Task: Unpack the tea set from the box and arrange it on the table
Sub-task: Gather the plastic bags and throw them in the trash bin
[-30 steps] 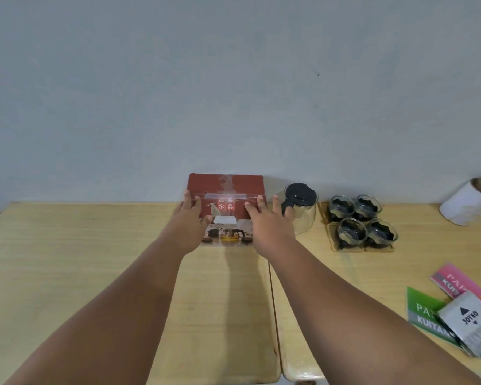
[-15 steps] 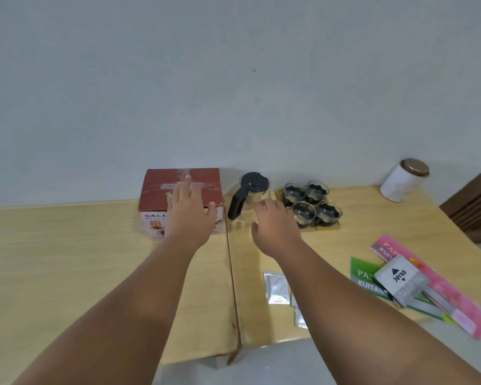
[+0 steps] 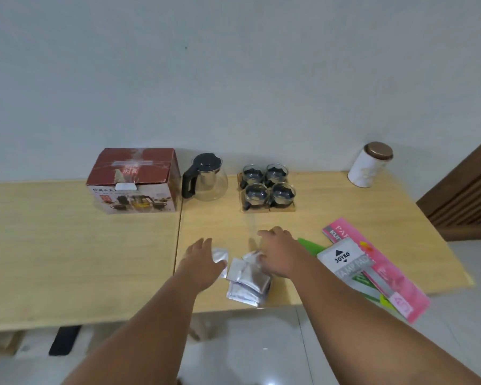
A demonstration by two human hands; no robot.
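Note:
The red tea set box [image 3: 135, 180] stands closed at the back of the wooden table [image 3: 67, 259], against the wall. Right of it sits a glass teapot [image 3: 206, 177] with a black lid and handle. Several glass cups [image 3: 267, 186] rest on a small wooden tray [image 3: 270, 209]. Near the front edge lies a heap of silver sachets [image 3: 246, 279]. My left hand [image 3: 203, 259] hovers flat over the left sachet, fingers apart. My right hand [image 3: 279, 252] lies palm down on the right side of the heap, fingers spread. Neither hand grips anything.
A white canister with a brown lid [image 3: 370, 165] stands at the back right. Pink and green paper packs [image 3: 378, 270] and a grey Joyko packet [image 3: 345, 258] overhang the right front edge. A brown slatted panel [image 3: 467, 195] rises at far right. Tiled floor lies below.
Both hands left the box and drew back toward me, now over the silver sachets. The view shifted right and down, bringing the table's front edge and floor into sight.

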